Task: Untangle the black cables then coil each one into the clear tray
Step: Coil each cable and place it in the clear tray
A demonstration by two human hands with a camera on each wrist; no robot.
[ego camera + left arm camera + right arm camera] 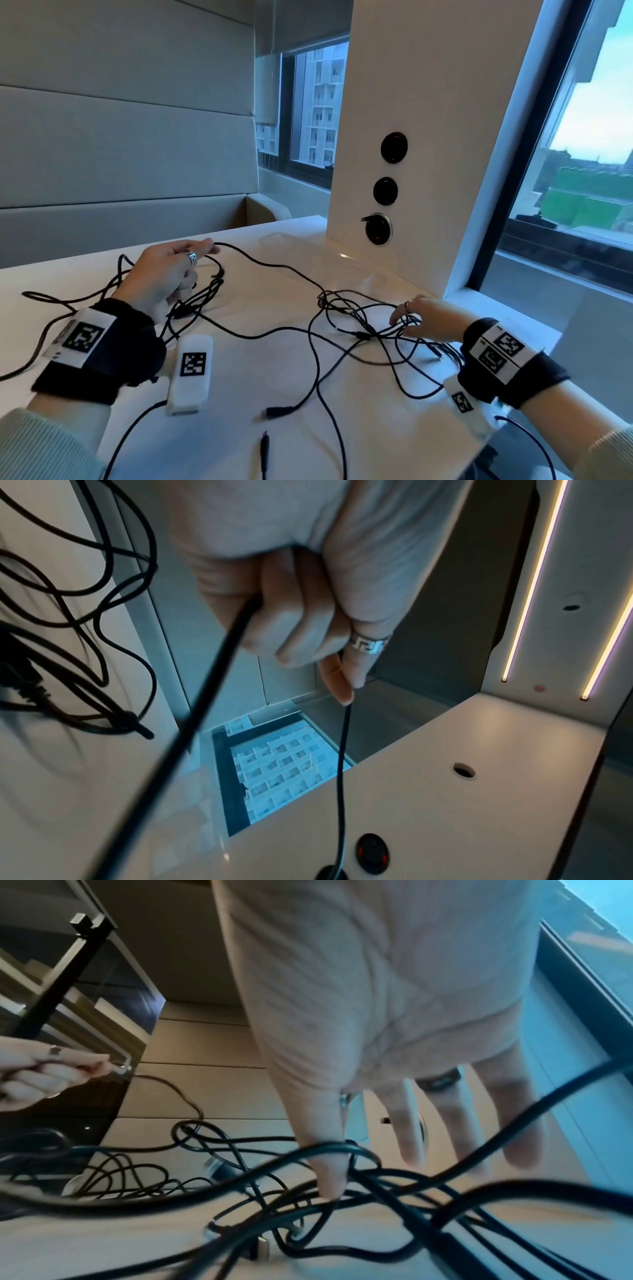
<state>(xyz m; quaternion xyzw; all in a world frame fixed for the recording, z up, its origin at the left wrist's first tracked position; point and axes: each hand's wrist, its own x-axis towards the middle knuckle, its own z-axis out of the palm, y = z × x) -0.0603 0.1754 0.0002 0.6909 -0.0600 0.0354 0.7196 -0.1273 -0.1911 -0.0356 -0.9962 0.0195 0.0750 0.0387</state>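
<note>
Several thin black cables [308, 339] lie tangled across the white table [274, 301]. My left hand [171, 270] is raised at the left; its thumb and forefinger pinch one black cable [342, 750], and the curled fingers hold another strand [205, 683]. A loose bunch of cable [195, 301] lies under that hand. My right hand [421, 318] rests with spread, straight fingers [411, 1139] on a knot of cables [308, 1204] at the right. The clear tray [284, 240] sits at the table's far edge, faint and hard to make out.
A white pillar [411, 154] with three round black sockets [394, 147] stands at the table's back right, beside a window [582, 137]. Loose cable plugs [279, 411] lie near the front edge. A padded grey wall [120, 137] runs behind the table.
</note>
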